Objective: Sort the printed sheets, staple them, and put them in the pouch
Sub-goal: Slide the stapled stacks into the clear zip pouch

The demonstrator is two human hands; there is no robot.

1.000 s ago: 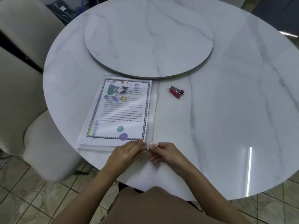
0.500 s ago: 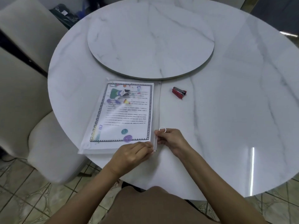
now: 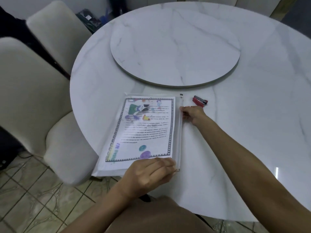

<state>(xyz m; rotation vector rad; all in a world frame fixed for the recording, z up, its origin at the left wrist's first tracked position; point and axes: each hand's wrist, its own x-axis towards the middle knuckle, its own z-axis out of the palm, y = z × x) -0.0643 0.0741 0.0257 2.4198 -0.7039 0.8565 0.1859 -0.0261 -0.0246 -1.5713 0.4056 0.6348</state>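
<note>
A clear zip pouch (image 3: 178,132) lies flat on the white marble table (image 3: 252,132), near its front left edge. Inside it are the printed sheets (image 3: 144,128), the top one with a dark patterned border and coloured pictures. My left hand (image 3: 149,174) presses down on the pouch's near right corner. My right hand (image 3: 191,114) pinches the zip slider on the pouch's right edge, well up towards the far end. A small red stapler (image 3: 200,101) rests on the table just beyond my right hand.
A round marble turntable (image 3: 175,46) fills the table's centre, just beyond the pouch. Two cream upholstered chairs (image 3: 33,98) stand at the left, close to the table edge. Tiled floor shows below.
My right hand has slid the zip slider along the pouch's right edge, from the near corner up towards the far end. My left hand stayed on the near corner.
</note>
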